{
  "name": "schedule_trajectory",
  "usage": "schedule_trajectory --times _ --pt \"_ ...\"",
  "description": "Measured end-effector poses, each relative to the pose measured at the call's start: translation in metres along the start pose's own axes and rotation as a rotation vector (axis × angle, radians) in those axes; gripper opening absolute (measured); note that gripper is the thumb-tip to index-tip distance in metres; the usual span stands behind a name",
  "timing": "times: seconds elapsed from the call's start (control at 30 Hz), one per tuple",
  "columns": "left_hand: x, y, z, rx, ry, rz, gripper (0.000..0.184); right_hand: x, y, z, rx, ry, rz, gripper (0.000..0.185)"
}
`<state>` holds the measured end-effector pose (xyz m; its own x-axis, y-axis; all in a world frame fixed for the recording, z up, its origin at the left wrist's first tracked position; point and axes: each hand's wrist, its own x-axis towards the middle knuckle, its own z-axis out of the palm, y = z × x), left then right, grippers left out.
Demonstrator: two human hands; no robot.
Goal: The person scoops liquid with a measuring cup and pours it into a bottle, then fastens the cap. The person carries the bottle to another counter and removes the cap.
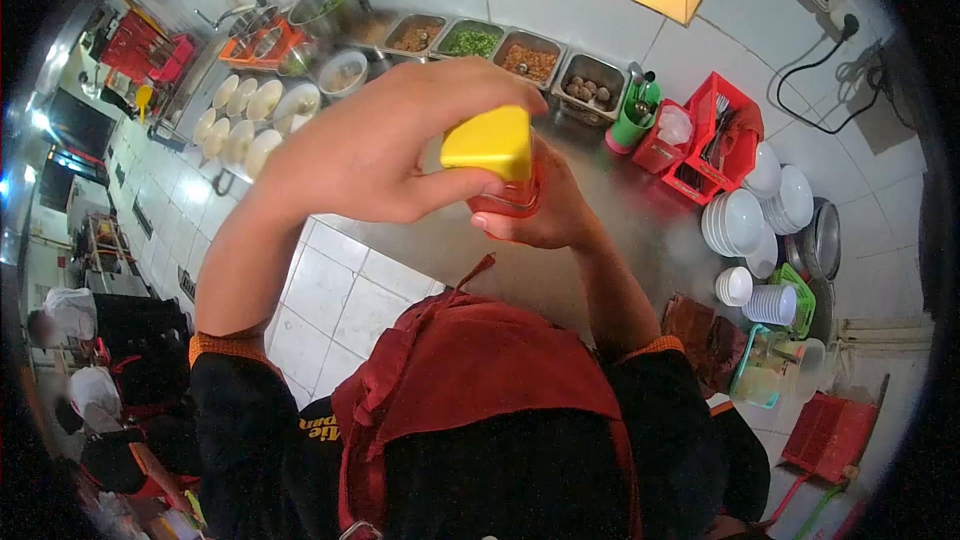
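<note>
In front of my chest, above the steel counter (540, 280), I hold a small squarish container with a yellow lid (490, 145) and a see-through reddish body (515, 198). My left hand (380, 145) is closed over the lid, thumb along its near side and fingers reaching round the far side. Lower down, my right hand (560, 202) is wrapped around the body, its thumb at the near side. The lid sits on the container. What is inside cannot be made out, and my fingers hide part of the body.
Along the wall stand steel trays of chopped greens (472, 40), brown crumbly topping (527, 58) and round balls (588, 88). Right of them are a green utensil holder (634, 118), red baskets (715, 135) and stacked white bowls (735, 222). Several pale bowls (238, 140) stand left. People are at the far left.
</note>
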<state>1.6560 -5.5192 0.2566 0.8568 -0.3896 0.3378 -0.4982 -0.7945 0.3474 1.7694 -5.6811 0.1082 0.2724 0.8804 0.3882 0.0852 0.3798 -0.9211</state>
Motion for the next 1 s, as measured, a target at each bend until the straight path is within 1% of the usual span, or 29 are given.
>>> schedule_trajectory --times 0.03,0.07,0.13,0.17,0.23,0.27,0.33,0.37,0.43,0.47,0.53,0.57,0.63,0.77,0.83,0.87,0.9,0.97,1.0 --pt "0.001 0.000 -0.002 -0.038 -0.060 0.090 0.061 -0.003 0.001 0.000 -0.047 -0.002 -0.057 0.069" --pt "0.002 -0.003 -0.005 -0.035 -0.059 0.094 0.061 -0.005 0.000 0.000 -0.051 -0.002 -0.061 0.069" --pt "0.004 -0.010 -0.009 -0.184 -0.249 0.228 0.062 -0.009 -0.002 0.001 -0.012 -0.053 -0.105 0.072" --pt "0.004 -0.008 -0.008 -0.178 -0.249 0.227 0.062 -0.011 -0.004 0.001 -0.012 -0.056 -0.109 0.072" --pt "0.004 -0.004 -0.007 -0.185 -0.068 0.351 0.065 -0.015 -0.007 0.002 -0.013 -0.099 -0.077 0.069" --pt "0.003 0.005 -0.007 -0.180 -0.072 0.352 0.065 -0.016 -0.010 0.004 -0.012 -0.098 -0.083 0.069" --pt "-0.003 0.037 -0.007 -0.136 0.101 0.120 0.062 -0.015 -0.016 0.009 -0.011 -0.075 -0.035 0.066" --pt "-0.004 0.049 -0.008 -0.133 0.095 0.124 0.062 -0.015 -0.016 0.011 -0.010 -0.070 -0.042 0.066" --pt "-0.006 0.067 -0.009 0.146 -0.046 -0.396 0.058 -0.014 -0.013 0.013 0.010 -0.008 -0.008 0.063" --pt "-0.006 0.062 -0.011 0.149 -0.045 -0.399 0.058 -0.013 -0.011 0.013 0.011 -0.011 -0.010 0.063" --pt "-0.009 0.042 -0.017 0.041 -0.114 -0.016 0.054 -0.010 -0.008 0.013 -0.191 0.010 -0.190 0.062" --pt "-0.012 0.035 -0.020 0.044 -0.112 -0.019 0.054 -0.008 -0.008 0.014 -0.190 0.007 -0.192 0.062" --pt "-0.016 0.023 -0.023 -0.044 -0.138 0.104 0.053 -0.006 -0.008 0.017 -0.167 0.021 -0.218 0.064" --pt "-0.014 0.016 -0.024 -0.094 -0.126 0.136 0.056 -0.003 -0.013 0.018 -0.233 0.014 -0.230 0.068" --pt "-0.012 0.033 -0.019 0.020 0.056 0.075 0.064 -0.002 -0.011 0.022 -0.063 0.072 -0.164 0.069" --pt "-0.011 0.043 -0.015 0.087 0.131 -0.037 0.066 -0.001 -0.009 0.021 -0.074 0.090 -0.165 0.069" --pt "-0.011 0.047 -0.011 0.076 0.126 -0.020 0.066 -0.001 -0.005 0.021 -0.102 0.119 -0.190 0.067" --pt "-0.011 0.049 -0.008 0.203 0.100 -0.326 0.061 -0.002 -0.009 0.019 -0.145 0.161 -0.213 0.064" --pt "-0.009 0.042 -0.009 0.182 0.126 -0.258 0.054 -0.003 -0.016 0.021 -0.280 0.213 -0.170 0.062"
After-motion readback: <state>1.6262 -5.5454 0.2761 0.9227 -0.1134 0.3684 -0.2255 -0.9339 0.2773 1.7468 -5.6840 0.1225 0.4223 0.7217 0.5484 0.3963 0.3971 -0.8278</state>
